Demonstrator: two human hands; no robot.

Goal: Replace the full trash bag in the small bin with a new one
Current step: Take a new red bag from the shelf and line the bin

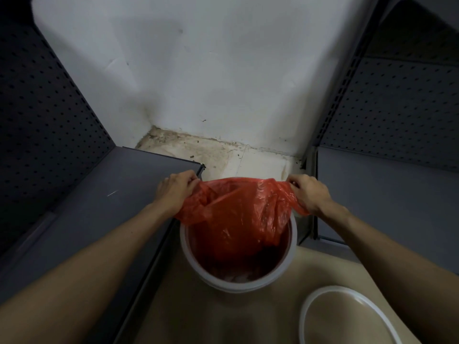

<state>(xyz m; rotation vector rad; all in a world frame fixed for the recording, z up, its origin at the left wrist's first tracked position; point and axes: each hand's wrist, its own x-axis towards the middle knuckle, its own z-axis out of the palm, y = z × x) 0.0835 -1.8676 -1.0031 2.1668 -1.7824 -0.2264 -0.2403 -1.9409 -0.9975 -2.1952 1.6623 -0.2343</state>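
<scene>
One white bin [238, 276] stands on the floor at lower centre of the frame, between two grey shelves. A red trash bag [238, 209] hangs into it, its mouth pulled wide above the rim. The left hand [173, 189] pinches the bag's edge at centre left with curled fingers [191, 178]; the right hand [308, 192] pinches the opposite edge likewise. One white ring [305, 309] lies at lower right. No writing is legible.

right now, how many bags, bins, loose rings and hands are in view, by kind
red bag: 1
white bin: 1
white ring on the floor: 1
hands, left hand and right hand, each gripping the bag's edge: 2
total: 5
</scene>
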